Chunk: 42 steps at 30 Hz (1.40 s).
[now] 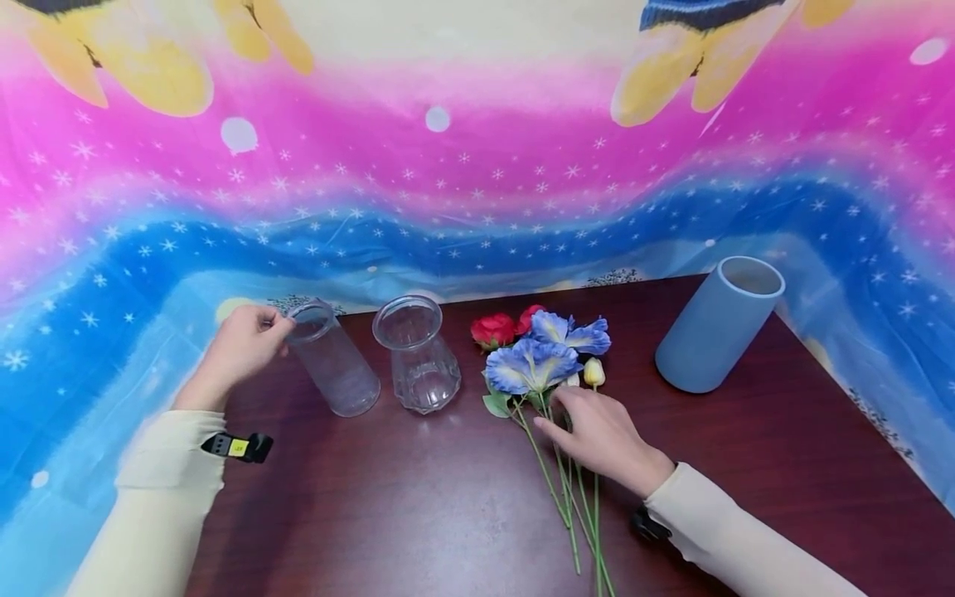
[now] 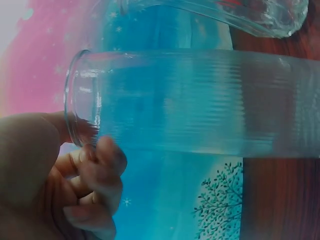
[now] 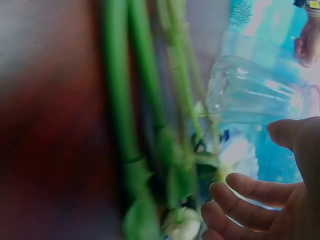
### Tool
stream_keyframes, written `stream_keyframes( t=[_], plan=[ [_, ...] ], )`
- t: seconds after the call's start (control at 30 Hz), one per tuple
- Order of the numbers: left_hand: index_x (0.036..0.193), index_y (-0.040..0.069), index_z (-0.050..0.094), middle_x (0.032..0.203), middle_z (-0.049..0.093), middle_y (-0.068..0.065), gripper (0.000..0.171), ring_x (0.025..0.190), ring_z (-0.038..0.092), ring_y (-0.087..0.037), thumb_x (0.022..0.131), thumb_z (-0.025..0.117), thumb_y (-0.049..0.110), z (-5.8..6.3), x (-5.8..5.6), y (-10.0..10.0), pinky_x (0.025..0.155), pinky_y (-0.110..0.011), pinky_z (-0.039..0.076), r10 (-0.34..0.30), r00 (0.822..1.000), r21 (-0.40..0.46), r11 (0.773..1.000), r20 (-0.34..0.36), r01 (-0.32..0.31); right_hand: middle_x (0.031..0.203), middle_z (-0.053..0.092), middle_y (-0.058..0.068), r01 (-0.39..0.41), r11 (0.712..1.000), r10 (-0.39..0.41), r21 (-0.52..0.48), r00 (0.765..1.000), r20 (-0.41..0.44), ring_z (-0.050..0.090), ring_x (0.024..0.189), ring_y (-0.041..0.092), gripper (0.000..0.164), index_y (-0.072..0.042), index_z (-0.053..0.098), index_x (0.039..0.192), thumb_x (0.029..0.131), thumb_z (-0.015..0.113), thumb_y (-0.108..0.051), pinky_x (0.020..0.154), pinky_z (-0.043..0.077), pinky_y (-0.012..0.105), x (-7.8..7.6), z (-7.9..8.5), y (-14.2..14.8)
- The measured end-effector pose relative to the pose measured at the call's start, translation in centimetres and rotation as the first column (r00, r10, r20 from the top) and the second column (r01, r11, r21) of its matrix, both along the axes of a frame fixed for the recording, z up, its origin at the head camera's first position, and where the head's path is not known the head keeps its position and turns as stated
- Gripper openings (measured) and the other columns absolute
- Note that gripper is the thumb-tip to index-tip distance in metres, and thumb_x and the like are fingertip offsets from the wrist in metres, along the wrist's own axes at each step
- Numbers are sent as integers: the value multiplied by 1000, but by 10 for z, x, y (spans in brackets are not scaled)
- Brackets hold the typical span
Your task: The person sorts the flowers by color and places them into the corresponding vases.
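At the left, my left hand (image 1: 249, 344) pinches the rim of a clear cylindrical glass vase (image 1: 339, 373). In the left wrist view one digit reaches inside the rim of that vase (image 2: 165, 105), with curled fingers (image 2: 102, 175) outside it. My right hand (image 1: 600, 435) hovers over the flower stems (image 1: 563, 485), its thumb and fingers spread apart in the right wrist view. The bunch lies on the table, with blue-and-white flowers (image 1: 531, 366), red flowers (image 1: 492, 332) and a pale yellow bud (image 1: 593, 372). Green stems (image 3: 117, 85) run past the right fingertips (image 3: 232, 180).
Between the cylindrical vase and the flowers stands a second clear glass vase (image 1: 427, 369) with a flared rim. A matte blue vase (image 1: 716, 332) is at the right, near the edge of the dark wooden table (image 1: 418, 514). A printed cloth (image 1: 477, 166) hangs behind.
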<state>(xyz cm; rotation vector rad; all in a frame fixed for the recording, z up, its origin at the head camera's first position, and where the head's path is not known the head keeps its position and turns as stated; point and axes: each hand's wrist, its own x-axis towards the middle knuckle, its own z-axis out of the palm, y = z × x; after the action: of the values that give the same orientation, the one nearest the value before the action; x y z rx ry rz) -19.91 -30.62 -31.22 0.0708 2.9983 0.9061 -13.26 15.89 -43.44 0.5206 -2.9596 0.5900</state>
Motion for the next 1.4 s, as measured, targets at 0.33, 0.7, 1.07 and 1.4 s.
stream_keyframes(
  t=[0.33, 0.7, 1.07, 1.4],
  plan=[
    [81, -3, 61, 60, 64, 9, 36, 49, 59, -9, 105, 46, 19, -2, 12, -8, 45, -27, 41, 15, 1000, 170, 985, -19, -12, 64, 48, -11, 17, 1000, -17, 2, 1000, 9, 40, 50, 5, 26, -23, 61, 80, 90, 74, -42, 45, 33, 25, -5, -13, 11],
    [85, -4, 64, 59, 64, 11, 36, 48, 60, -10, 104, 46, 20, 11, 28, 4, 46, -25, 46, 67, 996, 181, 982, -55, -56, 58, 42, -8, -1, 1000, 1, 0, 999, 48, 37, 48, 6, 36, -22, 51, 69, 90, 75, -39, 44, 29, 26, -12, -16, 4],
    [74, -1, 60, 60, 64, 3, 41, 46, 60, -15, 105, 50, 23, 13, 55, 21, 44, -26, 46, -17, 997, 156, 987, -73, 28, 54, 35, -8, 3, 1000, -4, 3, 998, 58, 35, 47, 7, 46, -21, 44, 61, 91, 74, -36, 44, 25, 26, -15, -18, 2],
    [73, 2, 57, 56, 61, -2, 38, 44, 56, -16, 105, 53, 21, 6, 79, 38, 42, -26, 43, -100, 994, 177, 978, -35, 105, 51, 33, -10, -7, 1000, 7, -11, 997, 73, 33, 45, 6, 47, -21, 43, 58, 92, 73, -36, 43, 26, 25, -17, -19, 1]
  ],
)
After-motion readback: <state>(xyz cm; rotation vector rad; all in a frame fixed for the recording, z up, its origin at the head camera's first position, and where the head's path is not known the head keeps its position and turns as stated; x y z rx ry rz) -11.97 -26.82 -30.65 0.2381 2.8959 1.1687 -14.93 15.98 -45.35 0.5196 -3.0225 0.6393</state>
